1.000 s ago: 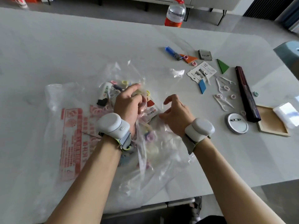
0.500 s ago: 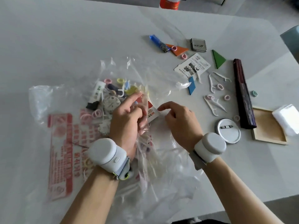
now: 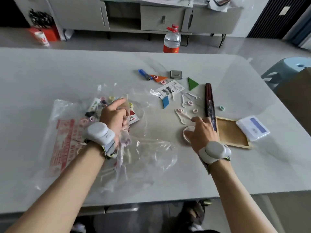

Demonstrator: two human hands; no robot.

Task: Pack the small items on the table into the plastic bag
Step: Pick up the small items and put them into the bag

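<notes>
A clear plastic bag [image 3: 67, 132] with red print lies on the table's left half, with rings, a sachet and other small items inside. My left hand [image 3: 114, 115] grips the bunched film at the bag's mouth. My right hand [image 3: 202, 132] is off to the right, its fingers spread over a round white badge [image 3: 185, 132], most of which it hides. Loose just beyond it are white floss picks [image 3: 182, 116], pink rings [image 3: 190, 103], a blue piece [image 3: 165, 102], a printed card [image 3: 170, 89], a green triangle [image 3: 192, 83], an orange triangle [image 3: 159, 78], a blue lighter [image 3: 144, 75] and a metal tin [image 3: 176, 74].
A dark folded fan [image 3: 210, 105] lies right of my right hand, beside a shallow wooden tray [image 3: 230, 133] and a white box [image 3: 252, 127]. A green ring [image 3: 222, 108] sits past the fan. A water bottle [image 3: 171, 39] stands at the far edge. A blue stool [image 3: 289, 68] stands off the right side.
My right hand left the bag's mouth and moved right onto the round badge. My left hand kept its hold on the bag. The camera tilted up.
</notes>
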